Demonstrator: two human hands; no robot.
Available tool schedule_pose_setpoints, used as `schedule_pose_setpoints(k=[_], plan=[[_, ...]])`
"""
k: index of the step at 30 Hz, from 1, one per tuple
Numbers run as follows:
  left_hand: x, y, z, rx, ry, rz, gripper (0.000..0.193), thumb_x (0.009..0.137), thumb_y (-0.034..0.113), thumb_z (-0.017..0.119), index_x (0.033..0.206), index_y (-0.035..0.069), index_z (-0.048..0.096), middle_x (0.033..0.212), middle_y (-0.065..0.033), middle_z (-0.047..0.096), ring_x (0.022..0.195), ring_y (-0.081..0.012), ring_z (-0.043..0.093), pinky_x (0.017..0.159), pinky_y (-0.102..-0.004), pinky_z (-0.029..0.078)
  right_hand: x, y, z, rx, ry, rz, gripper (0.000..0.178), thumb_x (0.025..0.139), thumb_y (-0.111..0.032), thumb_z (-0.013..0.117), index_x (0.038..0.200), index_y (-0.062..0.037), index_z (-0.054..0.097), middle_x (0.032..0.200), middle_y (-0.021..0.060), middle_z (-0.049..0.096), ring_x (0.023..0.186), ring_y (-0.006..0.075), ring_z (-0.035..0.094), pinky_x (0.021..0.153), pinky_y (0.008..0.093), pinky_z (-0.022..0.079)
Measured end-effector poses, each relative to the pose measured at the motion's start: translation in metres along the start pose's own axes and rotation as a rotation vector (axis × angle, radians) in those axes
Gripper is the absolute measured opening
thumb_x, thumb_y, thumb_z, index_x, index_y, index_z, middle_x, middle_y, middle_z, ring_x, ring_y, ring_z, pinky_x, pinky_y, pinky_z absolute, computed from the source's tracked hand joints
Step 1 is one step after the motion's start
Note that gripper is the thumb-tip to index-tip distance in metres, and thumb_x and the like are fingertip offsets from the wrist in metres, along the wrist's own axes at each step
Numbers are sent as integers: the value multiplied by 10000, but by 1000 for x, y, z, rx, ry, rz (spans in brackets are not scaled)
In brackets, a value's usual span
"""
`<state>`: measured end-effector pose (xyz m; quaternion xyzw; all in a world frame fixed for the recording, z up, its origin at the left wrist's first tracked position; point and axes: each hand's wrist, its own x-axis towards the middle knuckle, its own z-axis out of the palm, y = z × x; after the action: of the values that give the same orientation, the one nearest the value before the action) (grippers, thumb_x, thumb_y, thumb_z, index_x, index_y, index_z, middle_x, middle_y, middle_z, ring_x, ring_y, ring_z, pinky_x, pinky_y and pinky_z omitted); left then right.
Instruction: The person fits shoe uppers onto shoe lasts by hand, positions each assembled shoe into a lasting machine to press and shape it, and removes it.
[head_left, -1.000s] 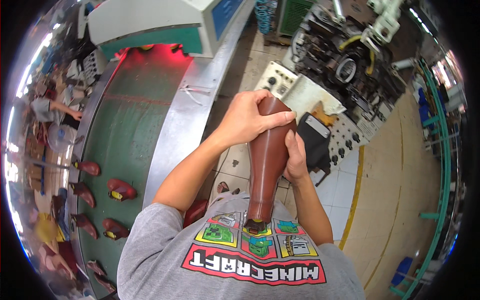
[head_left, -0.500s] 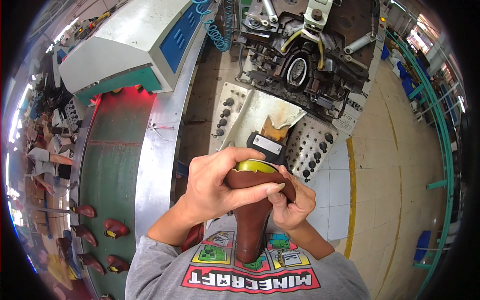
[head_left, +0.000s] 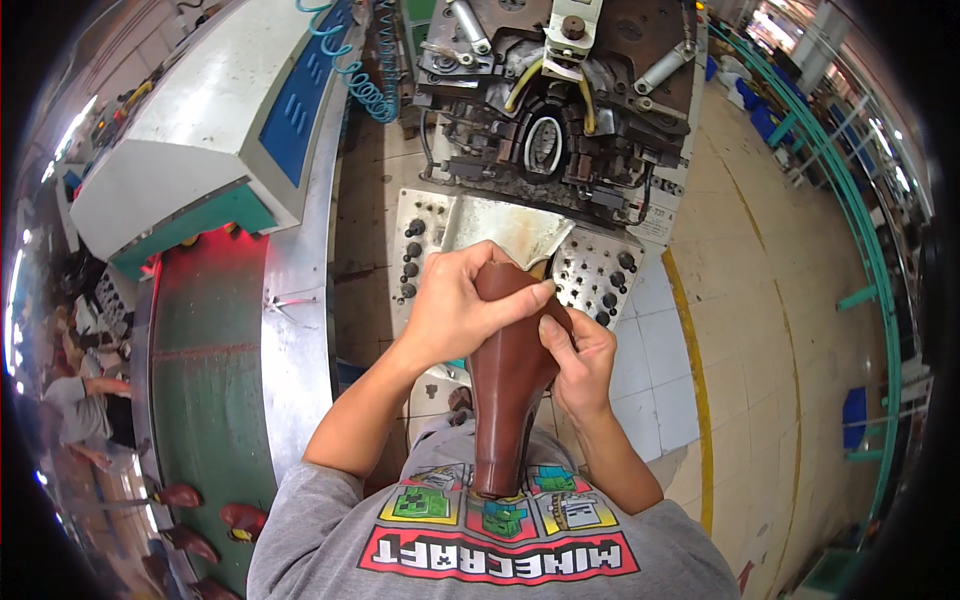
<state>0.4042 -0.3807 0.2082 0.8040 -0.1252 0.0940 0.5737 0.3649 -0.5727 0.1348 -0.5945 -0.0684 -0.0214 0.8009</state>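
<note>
A brown leather shoe upper (head_left: 505, 385) is in front of my chest, its narrow end toward my shirt and its wide end toward the machine. My left hand (head_left: 455, 305) is closed on the wide end's left side, thumb stretched across the top of the leather. On the right edge, my right hand (head_left: 582, 362) pinches the leather between thumb and fingers. The fingers under the upper are mostly hidden. Beyond the hands stands a lasting machine (head_left: 544, 146) with an oval opening, clamps and yellow hoses.
Left of me a green conveyor belt (head_left: 205, 400) carries several brown shoes (head_left: 188, 541) out of a white and green machine housing (head_left: 165, 150) glowing red inside. Knobbed control panels (head_left: 597, 272) flank the lasting machine's metal chute (head_left: 505, 228). Another person (head_left: 85, 410) is at far left.
My hands and the upper have moved forward, toward the lasting machine. The upper has tilted, and the yellow-green last seen at its wide end is now out of sight. My view has shifted to the right.
</note>
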Motion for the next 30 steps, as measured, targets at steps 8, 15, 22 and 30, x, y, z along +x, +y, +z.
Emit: schedule_pose_setpoints(k=[8,15,22,30], plan=[[26,-36,-22,-103,-193,-24,366,850,273,942,928,-12,727,793,-46,751,715,-87,673,668,-281,561,34,-2,15,-207,-83,-19,434,1162,-237,526,1499,33,563,1275,106,720,1089,103,654,921,280,534],[40,-29,-27,-25,-296,82,579,754,460,988,971,-29,766,780,-143,767,714,-208,755,688,-357,601,65,-81,27,-662,-279,-169,266,993,-75,766,1216,69,767,1022,124,765,921,109,692,785,281,550],[52,-33,-33,102,-321,52,528,706,359,1033,957,-14,755,773,-81,758,720,-128,713,677,-312,583,75,-111,54,-848,-152,-18,207,901,-144,833,984,40,787,795,87,749,726,166,696,698,328,553],[67,-39,-30,62,-332,104,519,712,357,1028,947,-19,759,795,-95,767,718,-143,717,692,-324,590,88,-103,50,-956,-122,-198,202,862,-98,861,816,32,713,778,91,734,712,115,702,646,300,546]])
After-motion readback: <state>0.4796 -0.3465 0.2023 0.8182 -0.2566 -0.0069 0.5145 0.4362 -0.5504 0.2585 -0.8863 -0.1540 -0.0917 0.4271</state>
